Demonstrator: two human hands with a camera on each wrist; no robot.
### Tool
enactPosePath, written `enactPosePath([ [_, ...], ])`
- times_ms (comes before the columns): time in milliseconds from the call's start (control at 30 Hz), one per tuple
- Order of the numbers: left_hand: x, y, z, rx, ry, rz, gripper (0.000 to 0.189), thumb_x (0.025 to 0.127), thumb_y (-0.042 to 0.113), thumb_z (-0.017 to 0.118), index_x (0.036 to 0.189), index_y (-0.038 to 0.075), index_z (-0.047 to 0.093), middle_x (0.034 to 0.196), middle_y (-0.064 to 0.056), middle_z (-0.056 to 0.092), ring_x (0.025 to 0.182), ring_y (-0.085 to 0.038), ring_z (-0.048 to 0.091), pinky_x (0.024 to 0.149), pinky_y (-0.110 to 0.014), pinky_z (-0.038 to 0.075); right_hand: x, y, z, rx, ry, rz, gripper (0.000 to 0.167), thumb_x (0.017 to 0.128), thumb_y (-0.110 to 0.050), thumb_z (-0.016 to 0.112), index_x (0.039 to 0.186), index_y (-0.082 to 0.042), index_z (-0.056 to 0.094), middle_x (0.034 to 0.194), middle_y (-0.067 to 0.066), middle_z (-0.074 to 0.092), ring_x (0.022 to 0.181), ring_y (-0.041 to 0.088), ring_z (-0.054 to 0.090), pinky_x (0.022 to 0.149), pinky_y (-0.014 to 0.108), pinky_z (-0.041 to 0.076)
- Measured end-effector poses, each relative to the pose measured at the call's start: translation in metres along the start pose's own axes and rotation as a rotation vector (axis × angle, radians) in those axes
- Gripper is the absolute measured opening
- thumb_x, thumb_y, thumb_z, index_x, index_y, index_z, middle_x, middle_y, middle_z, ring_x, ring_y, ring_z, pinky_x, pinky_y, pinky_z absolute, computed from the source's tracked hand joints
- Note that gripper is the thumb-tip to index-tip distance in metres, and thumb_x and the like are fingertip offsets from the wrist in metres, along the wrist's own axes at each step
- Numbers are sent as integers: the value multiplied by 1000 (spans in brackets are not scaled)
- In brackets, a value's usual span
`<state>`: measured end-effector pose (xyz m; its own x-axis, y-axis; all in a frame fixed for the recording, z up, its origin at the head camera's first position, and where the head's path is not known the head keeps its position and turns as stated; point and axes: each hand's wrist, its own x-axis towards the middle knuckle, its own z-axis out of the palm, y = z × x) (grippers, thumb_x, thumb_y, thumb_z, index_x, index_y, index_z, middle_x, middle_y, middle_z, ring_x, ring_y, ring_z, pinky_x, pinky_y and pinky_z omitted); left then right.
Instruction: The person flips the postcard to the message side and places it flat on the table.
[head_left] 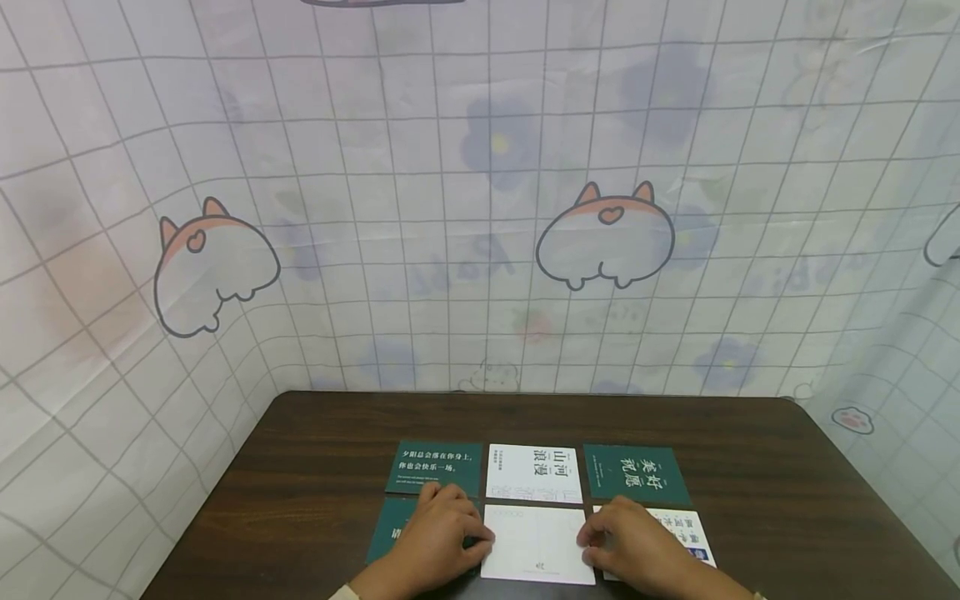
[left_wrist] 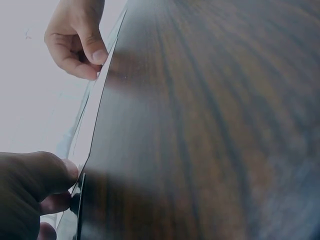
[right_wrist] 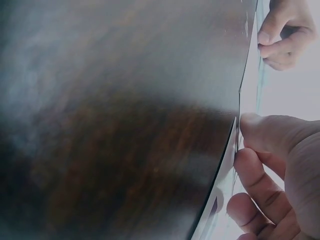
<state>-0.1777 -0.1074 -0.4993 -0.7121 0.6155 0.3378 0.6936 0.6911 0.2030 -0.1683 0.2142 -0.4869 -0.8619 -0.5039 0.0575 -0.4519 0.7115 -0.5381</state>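
Note:
A white postcard (head_left: 537, 546) with a small dark mark near its lower edge lies in the front row, between both hands. My left hand (head_left: 441, 533) pinches its left edge, resting partly over a green card (head_left: 384, 537) with white writing. On the opposite side my right hand (head_left: 637, 542) pinches the right edge, covering much of a white card (head_left: 686, 525) with dark characters and a blue patch. Both wrist views show thumb and fingers at the thin card edge, the left hand (left_wrist: 30, 190) in one and the right hand (right_wrist: 285, 170) in the other.
Behind them lie a green card (head_left: 435, 462), a white card (head_left: 528, 471) with large characters, and another green card (head_left: 637, 475), forming a back row. The dark wooden table (head_left: 300, 467) ends at a white grid-patterned curtain (head_left: 420, 250) behind and at both sides.

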Motion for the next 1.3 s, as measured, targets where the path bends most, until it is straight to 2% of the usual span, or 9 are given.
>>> enactPosePath([
  [300, 0, -1, 0, 5, 6, 2, 4, 86, 33, 84, 90, 33, 83, 87, 24, 65, 92, -5, 50, 83, -42, 29, 1, 2, 0, -13, -2, -17, 7, 84, -25, 84, 87, -27, 78, 82, -25, 62, 82, 3, 48, 69, 32, 45],
  [467, -1, 0, -1, -16, 5, -4, 4, 87, 32, 83, 91, 33, 81, 89, 25, 65, 91, -4, 49, 83, -41, 28, -2, -1, -3, -5, 23, 19, 7, 86, -26, 83, 88, -28, 76, 81, -26, 59, 84, 4, 50, 71, 32, 47],
  [600, 1, 1, -7, -57, -19, -19, 4, 90, 31, 80, 95, 31, 81, 91, 24, 65, 91, -3, 50, 84, -39, 31, -6, -2, -7, -3, 65, 53, 8, 87, -28, 82, 89, -29, 74, 81, -27, 57, 87, 4, 51, 75, 34, 49],
  [733, 4, 1, -12, -93, -57, -22, 9, 93, 31, 77, 101, 29, 81, 95, 22, 66, 89, -2, 52, 80, -32, 38, -9, 0, -9, 20, 58, 60, 8, 88, -28, 82, 91, -28, 74, 84, -25, 57, 88, 5, 51, 74, 33, 49],
  [833, 6, 3, -13, -117, -77, -26, 13, 95, 33, 75, 106, 28, 80, 98, 21, 68, 87, -1, 52, 75, -28, 39, -12, 2, -10, 38, 54, 64, 9, 88, -27, 81, 94, -27, 75, 85, -23, 57, 88, 6, 51, 74, 32, 49],
  [1067, 11, 11, -16, -179, -102, -48, 18, 96, 36, 72, 109, 25, 79, 92, 26, 64, 86, 1, 51, 74, -26, 39, -20, 7, -14, 24, 83, 79, 15, 88, -32, 82, 99, -27, 74, 91, -19, 58, 90, 7, 53, 74, 31, 49],
  [1300, 17, 21, -15, -180, -110, -61, 22, 96, 39, 70, 110, 24, 77, 96, 21, 66, 91, -1, 53, 79, -28, 42, -23, 8, -22, -18, 79, 165, 26, 85, -35, 84, 106, -25, 73, 96, -17, 61, 92, 8, 55, 77, 33, 52],
])
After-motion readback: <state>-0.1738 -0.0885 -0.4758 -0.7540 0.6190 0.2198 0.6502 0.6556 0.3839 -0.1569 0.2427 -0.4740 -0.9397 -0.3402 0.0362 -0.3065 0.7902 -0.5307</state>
